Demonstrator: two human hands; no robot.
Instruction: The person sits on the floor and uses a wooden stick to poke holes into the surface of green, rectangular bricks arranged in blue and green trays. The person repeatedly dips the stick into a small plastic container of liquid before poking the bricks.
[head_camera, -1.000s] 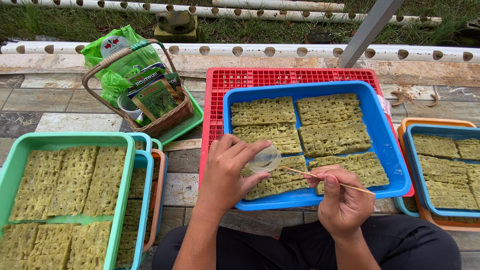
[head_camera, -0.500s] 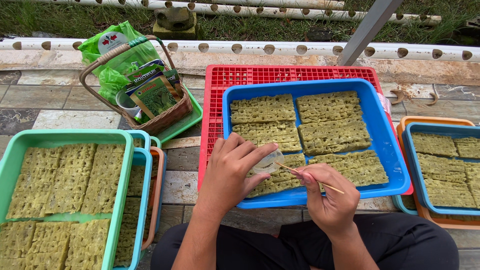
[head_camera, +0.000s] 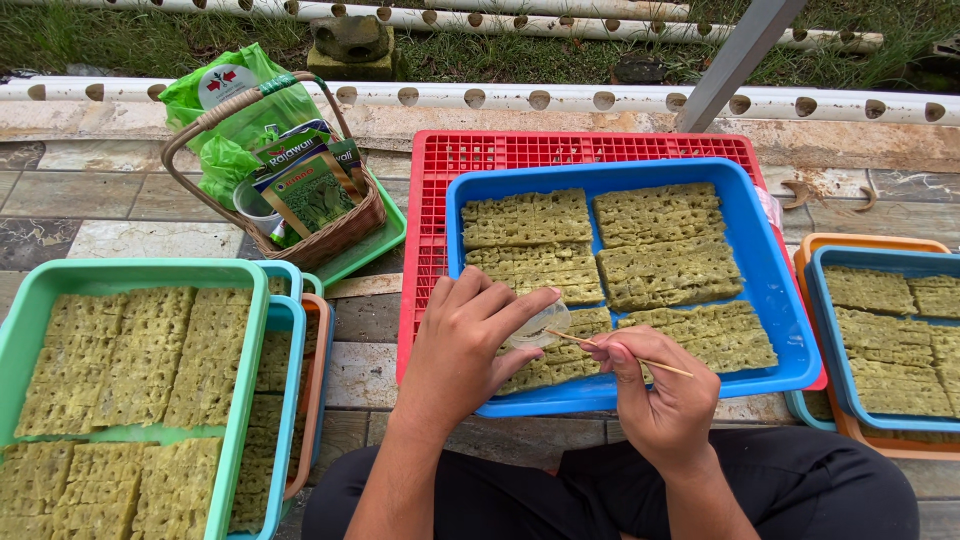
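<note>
The green tray (head_camera: 120, 275) at my left was the largest thing, filled with yellow-green sponge slabs (head_camera: 130, 360) and nested over other trays. Ahead of me lay a red crate (head_camera: 440, 220) on the paved floor, and on it the blue tray (head_camera: 770, 300) with more slabs (head_camera: 655, 250) cut into small cubes. A second blue tray (head_camera: 830, 270), set in an orange one, sat at my right edge. Behind the green tray stood a wicker basket (head_camera: 330, 235) with seed packets (head_camera: 310, 190) and a green bag (head_camera: 235, 130). White pipes (head_camera: 620, 98) with round holes ran across the back, near the grass.

My left hand (head_camera: 465, 345) hovered over the near edge of the blue tray, its grip closed on a small clear cup (head_camera: 538, 325) — thumb and fingers pinching it. My right hand (head_camera: 660, 395) was just beside it, its grip closed on a thin stick (head_camera: 625, 355) — the tip pointed toward the cup, touching or nearly so.
</note>
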